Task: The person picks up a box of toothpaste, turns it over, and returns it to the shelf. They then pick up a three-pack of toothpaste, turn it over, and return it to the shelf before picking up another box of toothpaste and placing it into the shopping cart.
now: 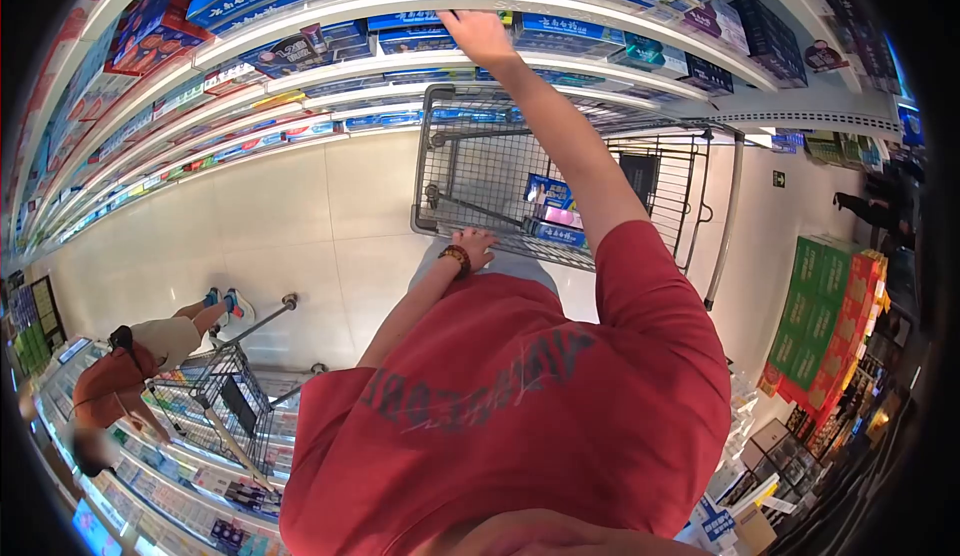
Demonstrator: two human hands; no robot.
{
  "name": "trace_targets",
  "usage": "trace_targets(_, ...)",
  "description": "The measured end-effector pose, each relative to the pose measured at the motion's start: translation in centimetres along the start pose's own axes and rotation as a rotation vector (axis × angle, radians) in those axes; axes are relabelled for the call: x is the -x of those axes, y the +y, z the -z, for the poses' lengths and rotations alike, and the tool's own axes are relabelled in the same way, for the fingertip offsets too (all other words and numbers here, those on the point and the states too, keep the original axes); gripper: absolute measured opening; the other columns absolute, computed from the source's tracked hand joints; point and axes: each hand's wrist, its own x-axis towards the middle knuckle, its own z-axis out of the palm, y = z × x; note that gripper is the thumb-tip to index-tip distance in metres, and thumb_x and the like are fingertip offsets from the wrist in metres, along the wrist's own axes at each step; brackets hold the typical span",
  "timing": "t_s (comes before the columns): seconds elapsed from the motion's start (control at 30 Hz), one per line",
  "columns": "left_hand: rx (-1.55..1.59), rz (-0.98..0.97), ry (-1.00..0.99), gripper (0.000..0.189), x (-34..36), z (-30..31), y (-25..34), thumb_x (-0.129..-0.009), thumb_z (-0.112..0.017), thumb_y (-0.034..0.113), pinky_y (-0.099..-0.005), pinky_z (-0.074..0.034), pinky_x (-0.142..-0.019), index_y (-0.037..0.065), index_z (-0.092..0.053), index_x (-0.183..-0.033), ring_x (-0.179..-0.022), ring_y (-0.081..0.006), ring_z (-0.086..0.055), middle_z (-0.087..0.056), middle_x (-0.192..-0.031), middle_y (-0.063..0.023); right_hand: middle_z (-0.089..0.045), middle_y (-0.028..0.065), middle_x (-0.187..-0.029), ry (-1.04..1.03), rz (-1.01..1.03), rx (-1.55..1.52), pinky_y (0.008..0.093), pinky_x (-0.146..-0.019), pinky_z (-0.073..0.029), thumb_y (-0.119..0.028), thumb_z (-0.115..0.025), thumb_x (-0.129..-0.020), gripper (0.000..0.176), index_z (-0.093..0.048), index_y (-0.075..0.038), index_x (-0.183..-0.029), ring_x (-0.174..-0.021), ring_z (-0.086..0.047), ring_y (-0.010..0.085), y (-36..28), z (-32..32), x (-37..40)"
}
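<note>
Right hand [478,34] is up at top centre, among the blue boxes [412,20] on a shelf [400,59]. Its fingertips are hidden, so I can't call a grip. Left hand [472,249], beaded bracelet at the wrist, lies on the near rim of the wire cart [470,156]; clasped or loose, hard to say. Cartons [548,196] sit inside, labels unreadable. Lower left, another person [130,371] is partly cut off.

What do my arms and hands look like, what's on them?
Both arms are bare below short red sleeves. The left hand has a brown beaded bracelet at the wrist. The right hand shows nothing worn.
</note>
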Motion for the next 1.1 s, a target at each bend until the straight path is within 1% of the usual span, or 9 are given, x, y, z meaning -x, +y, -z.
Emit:
trace_targets(0.13,0.018,-0.013,0.001,0.047,-0.4,0.1,-0.8,-0.089,-0.058,0.042,-0.0546,-0.025,-0.107,0.030,-0.054,-0.134,-0.136,-0.0291,-0.034,-0.046,-0.144,-0.0002,-0.064,0.0036,-0.103,0.324,0.164,0.099,0.0313,-0.080,-0.053,-0.009,-0.062,-0.082,0.042,-0.064,-0.016,-0.123,-0.095,-0.062,0.0199,-0.4,1.4,2.8)
trace_targets(0.2,0.004,0.009,-0.027,0.046,-0.5,0.3,-0.6,-0.089,-0.059,0.041,-0.0553,-0.025,-0.107,0.030,-0.055,-0.133,-0.136,-0.0291,-0.035,-0.047,-0.144,0.0003,-0.058,0.0010,-0.105,0.219,0.079,-0.106,0.0354,-0.085,-0.049,-0.009,-0.064,-0.081,0.050,-0.060,-0.019,-0.129,-0.095,-0.058,0.0209,-1.7,3.2,6.1)
trace_targets(0.27,0.025,-0.001,0.015,0.044,-0.5,0.1,-0.8,-0.088,-0.059,0.041,-0.0561,-0.026,-0.106,0.031,-0.056,-0.131,-0.135,-0.0294,-0.036,-0.048,-0.143,0.0016,-0.055,0.0012,-0.107,0.311,0.036,-0.235,0.0365,-0.088,-0.048,-0.008,-0.064,-0.081,0.049,-0.060,-0.021,-0.129,-0.100,-0.056,0.0211,-3.3,5.6,10.5)
trace_targets(0.37,-0.031,0.033,0.062,0.042,-0.3,0.4,-0.2,-0.087,-0.061,0.036,-0.0536,-0.027,-0.105,0.029,-0.059,-0.128,-0.132,-0.0290,-0.039,-0.050,-0.140,0.0007,-0.055,0.0028,-0.110,0.302,-0.074,-0.302,0.0379,-0.089,-0.048,-0.007,-0.065,-0.079,0.048,-0.061,-0.019,-0.124,-0.104,-0.056,0.0227,-5.0,10.3,18.2)
trace_targets(0.57,-0.111,0.112,0.166,0.043,0.5,0.9,1.8,-0.083,-0.065,0.028,-0.0515,-0.029,-0.105,0.027,-0.060,-0.125,-0.126,-0.0287,-0.044,-0.052,-0.135,-0.0001,-0.063,0.0104,-0.098,-0.174,-0.576,-0.438,0.0415,-0.081,-0.050,-0.002,-0.065,-0.073,0.045,-0.060,-0.009,-0.118,-0.095,-0.062,0.0312,-1.3,9.9,35.6)
trace_targets(0.67,-0.138,0.130,0.212,0.042,0.1,0.7,2.0,-0.082,-0.067,0.026,-0.0516,-0.030,-0.105,0.028,-0.061,-0.124,-0.121,-0.0291,-0.047,-0.054,-0.130,0.0001,-0.063,0.0094,-0.101,-0.359,-0.682,-0.357,0.0420,-0.081,-0.050,-0.002,-0.066,-0.073,0.046,-0.060,-0.009,-0.118,-0.094,-0.061,0.0306,2.2,5.1,43.5)
trace_targets(0.73,-0.155,0.144,0.184,0.042,0.4,1.0,2.6,-0.082,-0.067,0.026,-0.0523,-0.029,-0.105,0.028,-0.061,-0.124,-0.120,-0.0292,-0.047,-0.055,-0.128,0.0001,-0.062,0.0092,-0.103,-0.529,-0.658,-0.406,0.0432,-0.085,-0.049,-0.008,-0.072,-0.075,0.048,-0.059,-0.010,-0.121,-0.099,-0.061,0.0303,4.0,1.4,47.9)
trace_targets(0.87,-0.190,0.157,0.197,0.041,0.0,1.0,2.9,-0.082,-0.068,0.025,-0.0529,-0.030,-0.105,0.030,-0.062,-0.122,-0.119,-0.0290,-0.048,-0.056,-0.126,0.0009,-0.064,0.0092,-0.111,-0.749,-0.700,-0.571,0.0435,-0.092,-0.049,-0.007,-0.072,-0.075,0.052,-0.058,-0.012,-0.125,-0.106,-0.060,0.0324,5.6,-3.8,51.6)
trace_targets(1.1,-0.182,0.227,0.207,0.042,-0.4,1.4,3.8,-0.076,-0.072,0.019,-0.0497,-0.030,-0.105,0.028,-0.065,-0.117,-0.116,-0.0276,-0.048,-0.059,-0.120,0.0018,-0.065,0.0129,-0.114,-0.932,-0.639,-0.683,0.0433,-0.091,-0.051,-0.005,-0.065,-0.080,0.055,-0.055,-0.014,-0.133,-0.106,-0.063,0.0325,6.4,-9.9,56.1)
